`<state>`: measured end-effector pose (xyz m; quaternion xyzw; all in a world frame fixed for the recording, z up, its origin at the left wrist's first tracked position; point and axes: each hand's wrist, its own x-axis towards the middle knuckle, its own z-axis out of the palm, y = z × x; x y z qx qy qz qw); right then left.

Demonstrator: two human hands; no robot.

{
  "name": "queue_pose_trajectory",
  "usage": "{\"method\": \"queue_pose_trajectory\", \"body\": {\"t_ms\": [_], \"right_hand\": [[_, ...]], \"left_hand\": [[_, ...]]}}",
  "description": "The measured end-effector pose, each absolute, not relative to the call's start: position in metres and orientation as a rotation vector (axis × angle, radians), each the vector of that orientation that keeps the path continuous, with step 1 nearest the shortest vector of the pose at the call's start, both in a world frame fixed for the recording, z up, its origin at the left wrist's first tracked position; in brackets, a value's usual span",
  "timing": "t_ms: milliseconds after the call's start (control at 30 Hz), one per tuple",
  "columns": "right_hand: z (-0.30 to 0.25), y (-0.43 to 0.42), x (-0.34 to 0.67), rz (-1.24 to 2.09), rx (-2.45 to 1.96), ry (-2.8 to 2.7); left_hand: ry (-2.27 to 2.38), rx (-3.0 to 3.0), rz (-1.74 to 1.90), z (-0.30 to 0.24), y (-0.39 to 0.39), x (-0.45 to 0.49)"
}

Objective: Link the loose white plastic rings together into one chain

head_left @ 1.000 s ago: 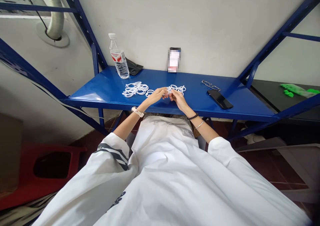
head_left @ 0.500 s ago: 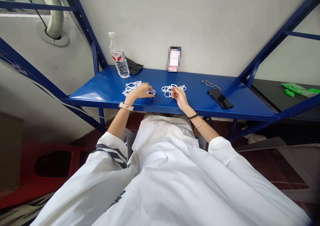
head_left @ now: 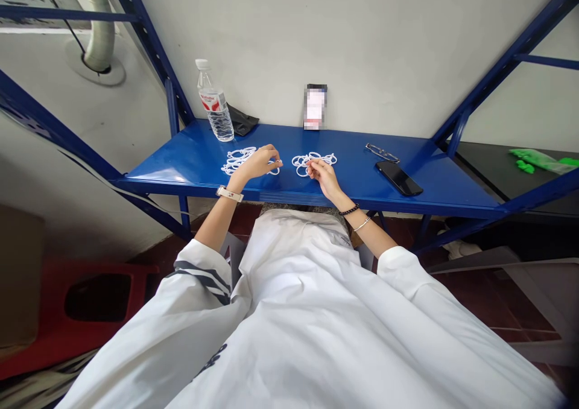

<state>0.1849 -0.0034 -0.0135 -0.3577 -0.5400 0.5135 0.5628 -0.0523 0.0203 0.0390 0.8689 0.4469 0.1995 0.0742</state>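
Observation:
Two loose clusters of thin white plastic rings lie on the blue tabletop. My left hand [head_left: 261, 160] reaches over the right side of the left cluster [head_left: 231, 163], fingers bent down and closed. Its fingertips meet the edge of a white ring [head_left: 275, 172] that shows partly beneath them. My right hand [head_left: 324, 177] is at the near edge of the right cluster [head_left: 313, 155], thumb and fingers pinched together. Whatever lies in that pinch is too small to make out, and the hand covers part of the cluster.
A water bottle [head_left: 216, 110] and a black pouch [head_left: 243, 120] stand at the back left. A phone [head_left: 315, 107] leans on the wall. Glasses [head_left: 382, 153] and a black phone [head_left: 398, 178] lie to the right. Blue frame posts [head_left: 156, 53] flank the table [head_left: 353, 186].
My left fingertips have lifted slightly and shifted a little right, and the ring under them has moved slightly. My right fingers have drawn a little closer into a pinch.

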Motion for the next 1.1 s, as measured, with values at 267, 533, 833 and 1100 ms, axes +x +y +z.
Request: {"method": "queue_pose_trajectory", "body": {"t_ms": [267, 533, 833, 1100], "right_hand": [[-0.019, 0.001, 0.183, 1.128, -0.855, -1.437], [-0.028, 0.008, 0.182, 1.11, -0.892, -1.457], [-0.025, 0.007, 0.185, 1.168, -0.879, -1.356], [-0.02, 0.003, 0.183, 1.146, -0.883, -1.307]], "left_hand": [[1.009, 2.471, 0.577, 0.04, 0.003, -0.025], [0.919, 2.52, 0.516, 0.034, -0.002, -0.015], [0.981, 2.398, 0.506, 0.035, 0.006, -0.029], [1.108, 2.5, 0.375, 0.036, 0.016, -0.039]]}}
